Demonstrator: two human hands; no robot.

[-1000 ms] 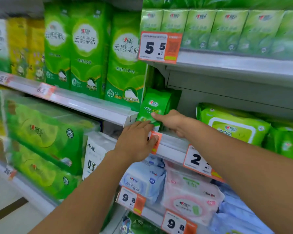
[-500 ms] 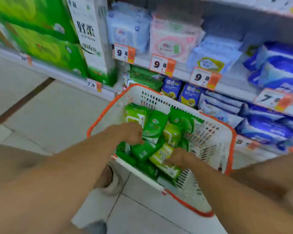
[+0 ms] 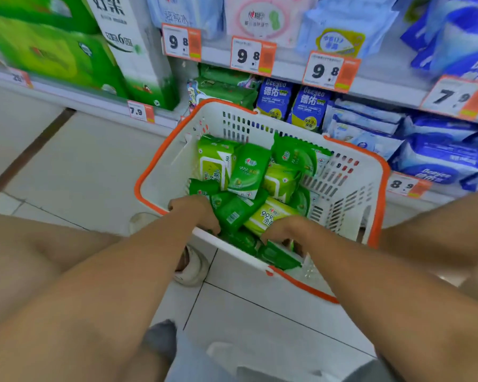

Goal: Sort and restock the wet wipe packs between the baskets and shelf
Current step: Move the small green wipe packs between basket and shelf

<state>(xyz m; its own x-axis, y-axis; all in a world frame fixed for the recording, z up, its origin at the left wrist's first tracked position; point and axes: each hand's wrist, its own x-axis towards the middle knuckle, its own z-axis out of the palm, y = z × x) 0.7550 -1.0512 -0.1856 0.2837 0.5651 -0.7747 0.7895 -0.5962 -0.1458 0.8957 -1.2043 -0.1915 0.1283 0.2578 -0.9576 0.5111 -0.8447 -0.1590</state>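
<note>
Wet wipe packs (image 3: pixel 249 172), green and yellow-green, lie heaped in a white basket with orange rim (image 3: pixel 381 194) that sits on the tiled floor (image 3: pixel 75 166) against the bottom shelf. Nearest the camera, both bare forearms reach down into the basket's near end. Left hand (image 3: pixel 196 213) rests knuckles-up on the near-left of the heap, fingers curled down among dark green packs; whether it has hold of one cannot be told. Right hand (image 3: pixel 284 230) is curled over the near-right packs, fingertips buried beside a dark green pack (image 3: pixel 279 256) lying flat at the near wall; grip not resolvable. Against half a second ago: both hands sit in much the same places in the basket, the heap looks unchanged, and the basket fills more of the view. One second ago the hands were up at a shelf holding a green pack. Orientation: a yellow-green pack (image 3: pixel 271 216) between the hands lies with long axis running diagonally, label up. Further in, a green pack (image 3: pixel 250 169) stands leaning with long axis near vertical, label facing the camera. Beyond the basket, blue Deeyeo packs (image 3: pixel 273 99) stand upright on the bottom shelf under price tags reading 9.8 (image 3: pixel 250 56).
</note>
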